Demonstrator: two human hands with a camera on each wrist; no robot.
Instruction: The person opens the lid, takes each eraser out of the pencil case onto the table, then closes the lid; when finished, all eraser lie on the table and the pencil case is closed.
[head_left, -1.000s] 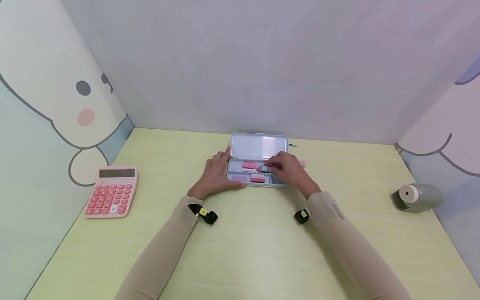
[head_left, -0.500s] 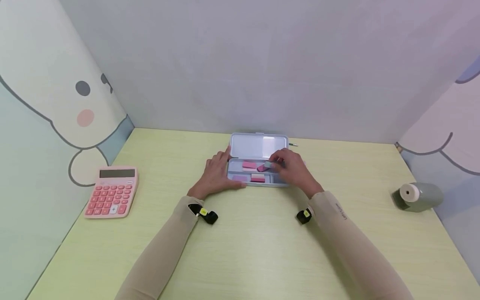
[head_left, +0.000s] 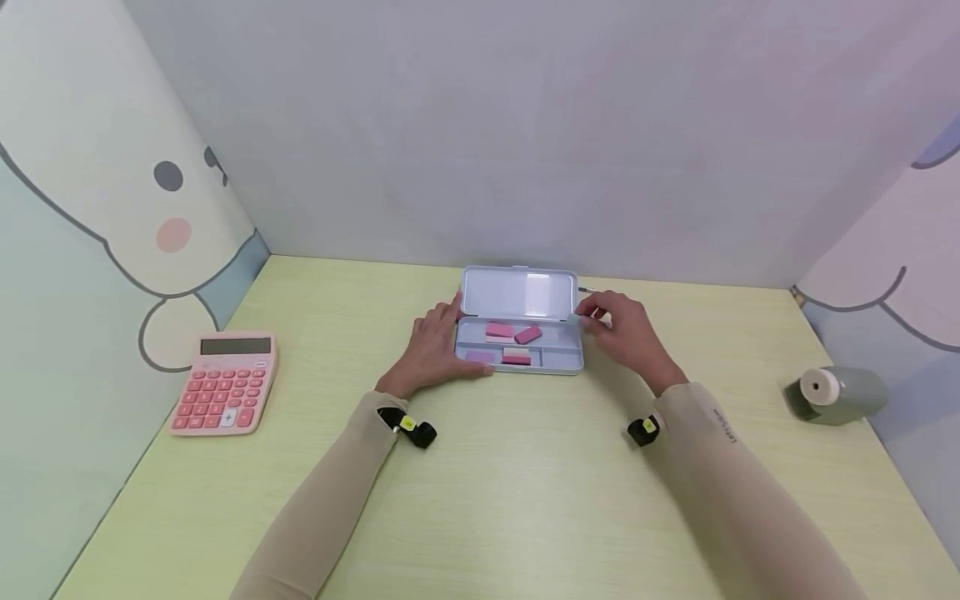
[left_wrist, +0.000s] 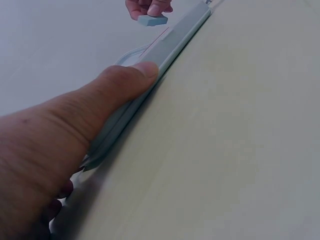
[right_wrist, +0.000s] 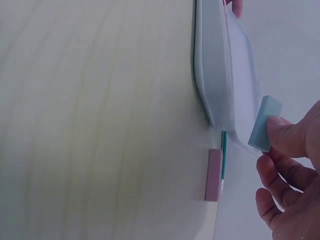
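An open pale blue pencil case (head_left: 562, 359) lies at the table's back, lid (head_left: 498, 292) laid back. My left hand (head_left: 429, 354) holds its left end, thumb along the front wall, other fingers round the left side. My right hand (head_left: 630, 335) pinches a light blue-green eraser (right_wrist: 265, 122) between thumb and fingers, above the case's right end. In the back compartment lie a pink eraser (head_left: 499, 330) and a darker pink one (head_left: 528, 335), set askew. A pink-and-white eraser (head_left: 516, 357) and a purple one (head_left: 480, 357) lie in the front compartment.
Just right of the case, a pink block (right_wrist: 213, 175) lies beside a green pencil (right_wrist: 223, 155). A pink calculator (head_left: 222, 385) sits at the far left. Toward the right edge lies a grey-green device (head_left: 840, 395) with a round cream end. A wall rises behind the table.
My right hand has lifted the blue-green eraser out of the back compartment and moved right with it, uncovering the case's right end. My left hand has stayed in place.
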